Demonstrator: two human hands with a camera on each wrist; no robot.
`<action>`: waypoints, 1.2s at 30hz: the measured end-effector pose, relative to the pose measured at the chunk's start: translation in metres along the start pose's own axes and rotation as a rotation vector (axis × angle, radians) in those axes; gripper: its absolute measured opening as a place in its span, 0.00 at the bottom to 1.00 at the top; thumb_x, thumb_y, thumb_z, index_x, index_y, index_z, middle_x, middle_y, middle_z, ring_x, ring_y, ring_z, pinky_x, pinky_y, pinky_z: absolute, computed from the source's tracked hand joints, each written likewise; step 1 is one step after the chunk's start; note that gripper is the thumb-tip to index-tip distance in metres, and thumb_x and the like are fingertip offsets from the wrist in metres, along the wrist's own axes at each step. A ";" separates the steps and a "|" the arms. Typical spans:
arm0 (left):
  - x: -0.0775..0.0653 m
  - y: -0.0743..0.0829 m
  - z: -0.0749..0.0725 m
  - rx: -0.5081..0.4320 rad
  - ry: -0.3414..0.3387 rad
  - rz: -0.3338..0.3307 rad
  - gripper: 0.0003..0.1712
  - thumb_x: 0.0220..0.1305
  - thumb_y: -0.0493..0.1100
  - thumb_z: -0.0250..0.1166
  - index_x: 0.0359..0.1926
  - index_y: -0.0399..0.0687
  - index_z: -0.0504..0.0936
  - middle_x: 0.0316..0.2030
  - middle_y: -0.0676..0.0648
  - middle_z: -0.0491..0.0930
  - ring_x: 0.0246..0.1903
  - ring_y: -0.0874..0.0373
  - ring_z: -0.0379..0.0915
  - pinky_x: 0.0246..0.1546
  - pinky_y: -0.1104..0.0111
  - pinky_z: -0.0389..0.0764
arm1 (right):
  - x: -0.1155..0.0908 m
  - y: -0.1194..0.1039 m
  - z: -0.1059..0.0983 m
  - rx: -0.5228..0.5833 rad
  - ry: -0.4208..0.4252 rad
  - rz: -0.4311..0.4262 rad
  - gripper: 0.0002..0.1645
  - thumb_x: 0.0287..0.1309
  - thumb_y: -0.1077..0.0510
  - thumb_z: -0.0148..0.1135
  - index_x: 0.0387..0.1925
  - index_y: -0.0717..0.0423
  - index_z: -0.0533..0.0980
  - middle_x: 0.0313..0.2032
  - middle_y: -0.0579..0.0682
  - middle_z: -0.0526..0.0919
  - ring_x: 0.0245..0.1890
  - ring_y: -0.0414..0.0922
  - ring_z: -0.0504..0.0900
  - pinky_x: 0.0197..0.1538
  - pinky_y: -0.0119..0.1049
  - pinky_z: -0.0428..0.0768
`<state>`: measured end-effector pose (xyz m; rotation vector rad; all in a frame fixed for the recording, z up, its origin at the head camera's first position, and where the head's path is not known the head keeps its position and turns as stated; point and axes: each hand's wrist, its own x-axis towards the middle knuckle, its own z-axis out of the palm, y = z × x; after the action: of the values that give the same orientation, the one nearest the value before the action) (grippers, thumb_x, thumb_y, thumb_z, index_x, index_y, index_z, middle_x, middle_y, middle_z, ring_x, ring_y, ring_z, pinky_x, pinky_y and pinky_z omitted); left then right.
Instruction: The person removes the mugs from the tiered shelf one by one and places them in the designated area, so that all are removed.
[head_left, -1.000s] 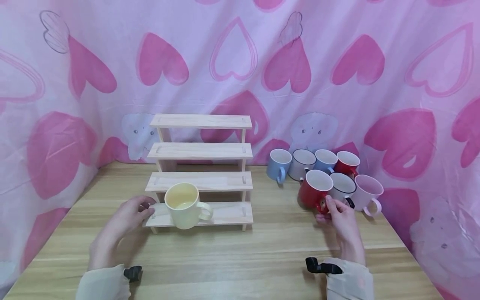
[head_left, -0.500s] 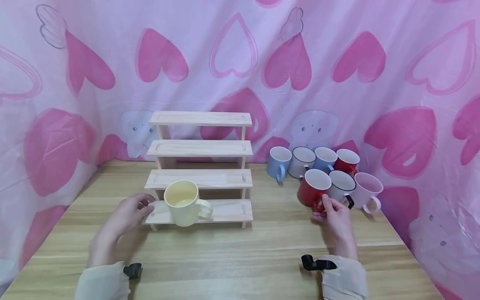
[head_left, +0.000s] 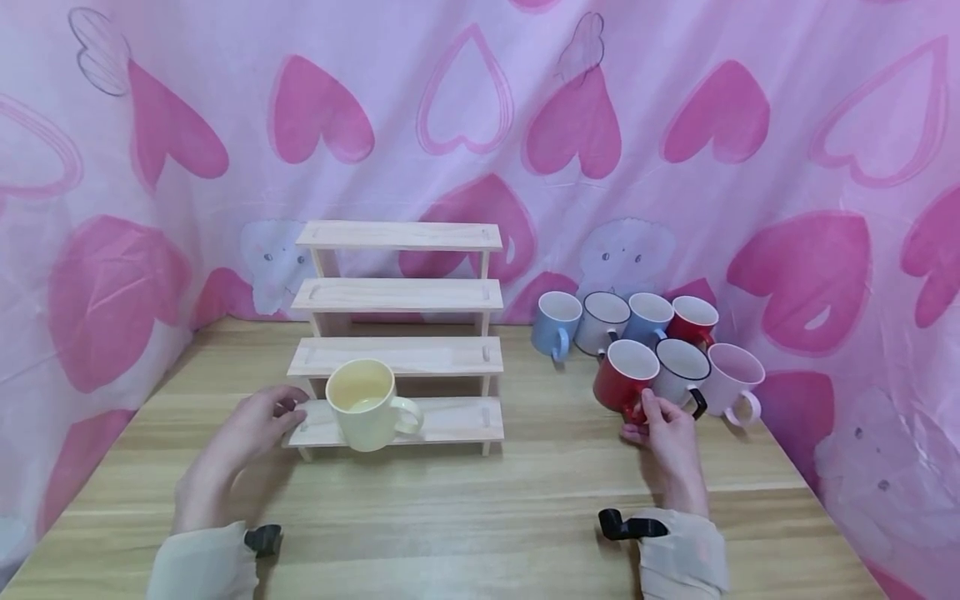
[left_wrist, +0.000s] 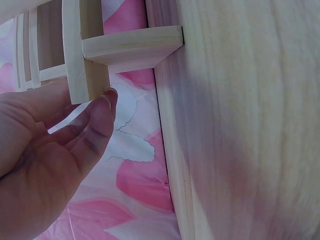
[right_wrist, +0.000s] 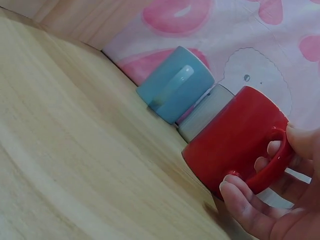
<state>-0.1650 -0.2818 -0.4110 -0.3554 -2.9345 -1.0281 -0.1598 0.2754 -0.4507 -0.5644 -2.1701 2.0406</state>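
In the head view my right hand (head_left: 667, 442) holds the handle of a red mug (head_left: 617, 389), fingers curled through it in the right wrist view. That mug (right_wrist: 235, 137) looks upright and close over the table, at the front of a group of mugs. At the left, my left hand (head_left: 251, 429) pinches the left end of the lowest board of a four-step wooden shelf (head_left: 457, 417). Thumb and fingers close around the board's end (left_wrist: 92, 82) in the left wrist view. A pale yellow mug (head_left: 363, 421) stands on this lowest step, its handle pointing right.
Behind the red mug stand two light blue mugs (head_left: 551, 333), white mugs with black rims (head_left: 678, 385), another red mug (head_left: 686, 332) and a pale pink mug (head_left: 723, 396). A pink heart-patterned curtain (head_left: 555, 108) hangs behind the wooden table (head_left: 450, 517).
The right hand and the red mug have shifted slightly left and toward me. My left hand keeps its hold on the shelf, and the head view has tilted a little.
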 end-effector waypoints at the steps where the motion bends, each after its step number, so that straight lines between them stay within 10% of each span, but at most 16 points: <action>1: 0.000 0.000 0.000 0.003 0.000 0.002 0.10 0.63 0.32 0.62 0.46 0.33 0.79 0.33 0.46 0.80 0.33 0.52 0.74 0.34 0.60 0.76 | 0.000 0.000 0.000 0.003 0.004 0.001 0.33 0.69 0.38 0.49 0.46 0.68 0.71 0.40 0.55 0.72 0.34 0.47 0.84 0.43 0.39 0.83; 24: 0.001 0.000 0.000 0.013 -0.009 0.029 0.09 0.64 0.32 0.63 0.44 0.31 0.79 0.34 0.45 0.80 0.34 0.51 0.75 0.33 0.59 0.75 | -0.004 -0.008 -0.003 -0.103 -0.059 0.034 0.34 0.71 0.37 0.43 0.53 0.65 0.68 0.44 0.59 0.73 0.36 0.49 0.83 0.45 0.39 0.82; 30: 0.002 0.000 0.000 0.018 0.004 0.036 0.08 0.64 0.32 0.62 0.44 0.33 0.79 0.34 0.44 0.80 0.35 0.51 0.75 0.36 0.57 0.75 | -0.009 -0.019 -0.015 -0.338 -0.140 -0.040 0.37 0.71 0.36 0.43 0.63 0.62 0.66 0.54 0.65 0.71 0.49 0.57 0.75 0.49 0.45 0.80; 36: 0.000 0.000 -0.001 0.009 0.001 0.019 0.09 0.64 0.32 0.62 0.46 0.34 0.79 0.35 0.44 0.80 0.36 0.50 0.75 0.38 0.56 0.76 | -0.021 -0.041 -0.022 -0.464 0.060 -0.216 0.29 0.73 0.44 0.46 0.58 0.64 0.71 0.48 0.63 0.75 0.45 0.50 0.73 0.44 0.33 0.74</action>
<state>-0.1652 -0.2820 -0.4100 -0.3818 -2.9275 -1.0117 -0.1407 0.2880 -0.4044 -0.4009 -2.5471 1.3999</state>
